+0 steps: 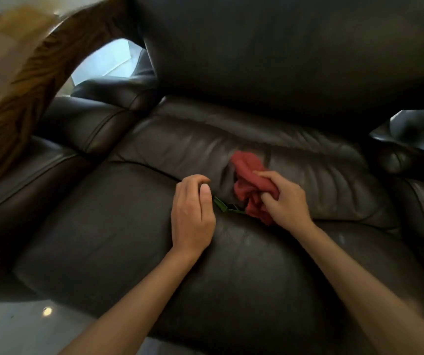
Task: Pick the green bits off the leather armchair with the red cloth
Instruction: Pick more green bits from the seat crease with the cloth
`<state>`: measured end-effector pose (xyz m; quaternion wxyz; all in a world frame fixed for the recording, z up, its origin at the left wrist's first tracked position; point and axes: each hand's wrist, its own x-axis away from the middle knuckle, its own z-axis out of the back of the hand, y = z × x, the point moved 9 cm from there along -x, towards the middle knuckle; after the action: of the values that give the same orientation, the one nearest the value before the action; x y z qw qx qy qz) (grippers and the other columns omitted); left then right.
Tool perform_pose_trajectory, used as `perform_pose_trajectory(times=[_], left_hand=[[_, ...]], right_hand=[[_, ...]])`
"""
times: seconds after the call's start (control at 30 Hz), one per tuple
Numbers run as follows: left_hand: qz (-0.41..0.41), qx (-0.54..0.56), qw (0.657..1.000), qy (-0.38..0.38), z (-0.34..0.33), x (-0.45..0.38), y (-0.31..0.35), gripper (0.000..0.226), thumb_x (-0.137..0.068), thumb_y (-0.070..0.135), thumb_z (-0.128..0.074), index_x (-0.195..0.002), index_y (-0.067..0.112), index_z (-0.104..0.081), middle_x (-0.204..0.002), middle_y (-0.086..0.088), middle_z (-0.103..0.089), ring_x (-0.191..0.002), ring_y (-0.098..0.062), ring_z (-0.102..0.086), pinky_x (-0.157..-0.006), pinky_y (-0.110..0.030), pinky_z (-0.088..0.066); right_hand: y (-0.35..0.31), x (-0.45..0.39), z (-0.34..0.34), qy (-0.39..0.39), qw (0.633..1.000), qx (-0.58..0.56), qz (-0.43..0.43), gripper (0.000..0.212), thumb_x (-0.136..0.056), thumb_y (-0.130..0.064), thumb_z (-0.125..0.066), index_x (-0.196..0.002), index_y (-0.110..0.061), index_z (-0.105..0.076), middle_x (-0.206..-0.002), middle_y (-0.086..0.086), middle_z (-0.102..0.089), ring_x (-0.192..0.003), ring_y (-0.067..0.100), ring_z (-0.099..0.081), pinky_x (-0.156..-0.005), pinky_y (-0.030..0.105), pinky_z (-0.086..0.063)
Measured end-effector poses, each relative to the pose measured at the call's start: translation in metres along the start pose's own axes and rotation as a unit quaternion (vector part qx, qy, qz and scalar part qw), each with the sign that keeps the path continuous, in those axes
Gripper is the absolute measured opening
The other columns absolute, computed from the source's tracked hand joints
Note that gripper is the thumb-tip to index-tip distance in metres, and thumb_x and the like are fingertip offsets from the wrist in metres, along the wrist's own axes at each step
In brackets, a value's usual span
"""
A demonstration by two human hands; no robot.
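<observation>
A few small flat green bits [227, 207] were seen lying in the crease where the seat cushion meets the lower back cushion of the dark brown leather armchair [134, 234], near the middle of the seat's rear edge. Only part of them was visible; the rest was hidden under the crumpled red cloth [248, 180] just to their right and behind the left thumb, so their number and shape could not be made out. The cloth, a soft bunched fabric, was pressed into the crease and against the wrinkled back cushion, and was gripped by the right hand [286, 198], whose fingers were closed on it. The left hand [193, 213] was laid on the seat just left of the bits, fingers loosely curled with nothing held, its fingertips at the crease. The two hands were kept apart, with the bits between them. The leather appeared smooth and glossy, with deep folds and stitched seams. At the left arm of the chair, a curved piece of grained wood [34, 80] was blurred and cut off by the frame. No writing could be read.
</observation>
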<state>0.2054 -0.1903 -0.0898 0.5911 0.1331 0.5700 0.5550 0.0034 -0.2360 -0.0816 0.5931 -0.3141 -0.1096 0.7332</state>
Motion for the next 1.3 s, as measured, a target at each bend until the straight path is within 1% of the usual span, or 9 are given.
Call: perform_pose_trajectory(times=[0.2,0.33,0.43,0.67,0.83,0.97,1.07,1.17,1.3], left_hand=[[0.062,0.038,0.997,-0.002,0.003,-0.001,-0.008,0.039,-0.094,0.027,-0.031,-0.118,0.006,-0.053,-0.117,-0.008,-0.060,-0.109,-0.015,-0.053,-0.092,-0.013,-0.034],[0.084,0.053,0.995,0.003,0.007,0.001,-0.009,0.041,-0.094,0.028,-0.029,-0.122,0.007,-0.051,-0.121,-0.008,-0.059,-0.111,-0.014,-0.053,-0.092,-0.017,-0.037],[0.095,0.047,0.994,-0.001,0.006,0.001,-0.010,0.042,-0.095,0.030,-0.028,-0.124,0.009,-0.050,-0.121,-0.007,-0.059,-0.110,-0.011,-0.052,-0.090,-0.016,-0.037],[0.110,0.041,0.993,0.007,0.006,0.001,-0.015,0.047,-0.094,0.031,-0.028,-0.131,0.009,-0.046,-0.132,-0.010,-0.053,-0.121,-0.014,-0.046,-0.095,-0.010,-0.027],[-0.023,-0.028,0.994,-0.103,-0.012,0.001,0.013,0.050,-0.096,0.035,-0.025,-0.143,0.021,-0.028,-0.154,-0.005,-0.024,-0.143,-0.014,-0.012,-0.114,-0.031,-0.013],[-0.039,-0.070,0.985,-0.154,-0.018,0.003,0.020,0.043,-0.095,0.029,-0.027,-0.119,0.015,-0.060,-0.134,-0.007,-0.054,-0.131,-0.020,-0.039,-0.113,-0.044,-0.021],[-0.065,-0.117,0.979,-0.153,-0.011,0.006,0.033,0.036,-0.092,0.023,-0.034,-0.081,0.011,-0.066,-0.084,-0.005,-0.070,-0.083,-0.021,-0.060,-0.088,-0.041,-0.040],[-0.127,-0.141,0.970,-0.154,0.002,0.019,0.046,0.030,-0.091,0.024,-0.038,-0.085,0.013,-0.065,-0.081,-0.002,-0.069,-0.074,-0.015,-0.052,-0.073,-0.027,-0.032],[-0.203,-0.105,0.958,-0.174,0.024,0.032,0.060,0.030,-0.090,0.028,-0.041,-0.098,0.011,-0.064,-0.091,-0.002,-0.068,-0.085,-0.015,-0.055,-0.079,-0.025,-0.033]], right_hand=[[-0.045,0.021,-0.010,-0.097,0.990,-0.094,0.031,0.039,-0.070,0.001,-0.057,-0.103,-0.017,-0.065,-0.096,0.001,-0.070,-0.091,0.017,-0.064,-0.085,0.032,-0.047],[-0.046,-0.001,0.039,0.005,0.985,-0.173,0.027,0.038,-0.069,0.002,-0.050,-0.099,-0.017,-0.063,-0.090,0.000,-0.065,-0.083,0.008,-0.058,-0.078,0.021,-0.044],[-0.030,-0.028,0.065,0.074,0.984,-0.163,-0.004,0.037,-0.072,0.006,-0.052,-0.096,-0.021,-0.062,-0.082,-0.008,-0.063,-0.074,0.002,-0.056,-0.071,0.017,-0.044],[-0.026,-0.018,-0.017,-0.011,0.997,-0.069,-0.035,0.037,-0.071,-0.003,-0.054,-0.100,-0.022,-0.066,-0.092,0.000,-0.069,-0.082,0.017,-0.062,-0.077,0.027,-0.046],[-0.049,0.007,-0.034,-0.084,0.993,-0.079,-0.005,0.031,-0.069,-0.009,-0.052,-0.088,-0.027,-0.069,-0.081,-0.010,-0.068,-0.080,0.015,-0.065,-0.077,0.033,-0.052],[-0.052,0.013,-0.033,-0.111,0.989,-0.088,-0.040,0.028,-0.075,-0.006,-0.053,-0.085,-0.026,-0.069,-0.082,-0.002,-0.072,-0.079,0.016,-0.066,-0.078,0.041,-0.054],[-0.054,0.020,-0.028,-0.123,0.984,-0.113,-0.064,0.028,-0.077,-0.005,-0.052,-0.085,-0.025,-0.070,-0.079,0.000,-0.072,-0.074,0.015,-0.068,-0.076,0.043,-0.056],[-0.060,0.038,-0.019,-0.132,0.979,-0.149,-0.052,0.029,-0.072,-0.003,-0.051,-0.082,-0.022,-0.070,-0.073,0.004,-0.071,-0.065,0.019,-0.068,-0.067,0.045,-0.057],[-0.077,0.052,0.005,-0.111,0.977,-0.180,0.010,0.034,-0.065,-0.002,-0.047,-0.083,-0.022,-0.069,-0.074,0.003,-0.071,-0.064,0.016,-0.068,-0.063,0.034,-0.055]])
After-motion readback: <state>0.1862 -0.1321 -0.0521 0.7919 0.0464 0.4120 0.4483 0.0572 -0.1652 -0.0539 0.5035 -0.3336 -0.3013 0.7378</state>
